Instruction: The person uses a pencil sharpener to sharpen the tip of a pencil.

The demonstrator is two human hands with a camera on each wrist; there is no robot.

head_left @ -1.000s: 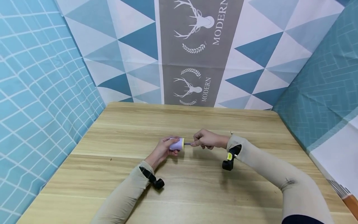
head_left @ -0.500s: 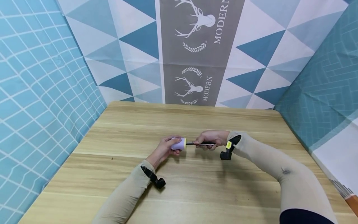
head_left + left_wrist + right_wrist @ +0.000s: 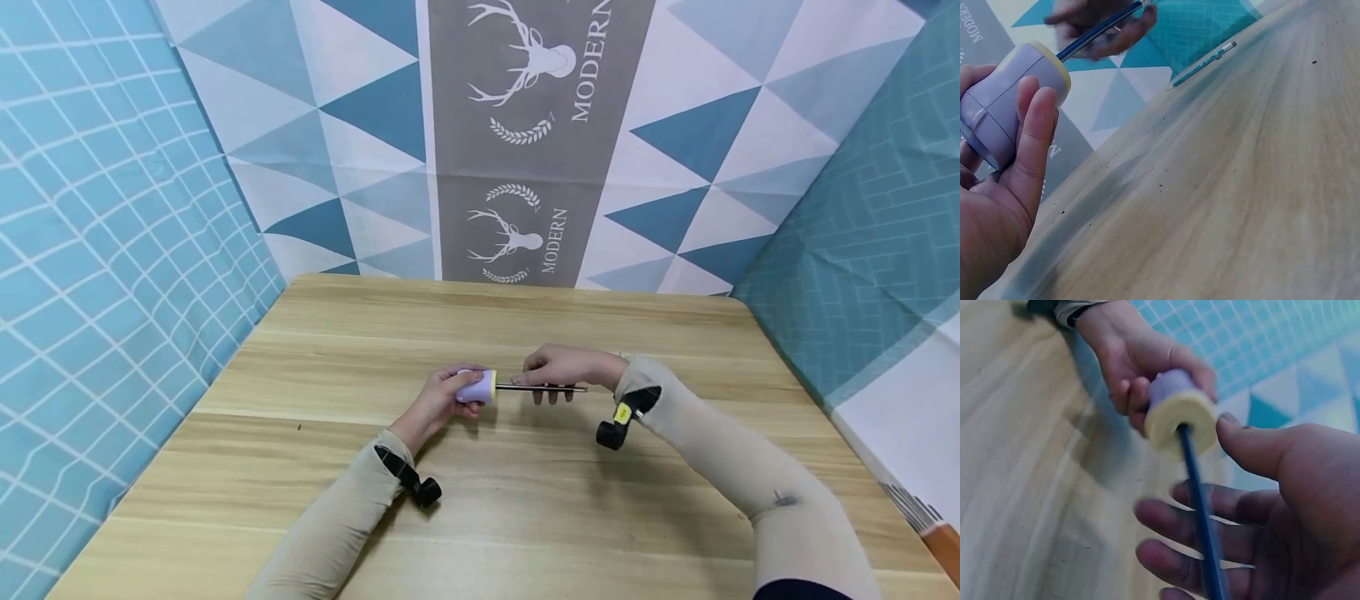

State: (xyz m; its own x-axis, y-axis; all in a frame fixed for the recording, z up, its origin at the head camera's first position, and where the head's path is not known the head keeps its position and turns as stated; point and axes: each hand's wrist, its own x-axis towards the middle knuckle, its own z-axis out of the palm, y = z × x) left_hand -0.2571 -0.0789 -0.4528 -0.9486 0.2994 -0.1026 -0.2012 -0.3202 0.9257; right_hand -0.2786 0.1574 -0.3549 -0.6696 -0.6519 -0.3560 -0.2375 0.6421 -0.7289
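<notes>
My left hand (image 3: 441, 398) grips a lavender pencil sharpener (image 3: 472, 390) with a pale yellow end, held above the wooden table. A dark pencil (image 3: 1194, 475) sits in the hole of that yellow end (image 3: 1163, 428) and points to the right. Around the pencil, my right hand (image 3: 558, 368) has its fingers spread loose. In the right wrist view, the thumb (image 3: 1254, 447) stands apart from the shaft, while the other fingers lie behind it. Seen from the left wrist, the pencil (image 3: 1094, 32) crosses in front of the blurred right hand.
The wooden table (image 3: 375, 483) spreads under both hands, with small dark specks on it. A patterned cloth (image 3: 360, 125) hangs behind its far edge, and blue cloths flank both sides. A thin teal pencil-like strip (image 3: 1200, 65) shows by the table edge in the left wrist view.
My right hand pinched the pencil near the sharpener, rolled over along its shaft, then turned back and loosened its fingers. The left hand and sharpener stay nearly still.
</notes>
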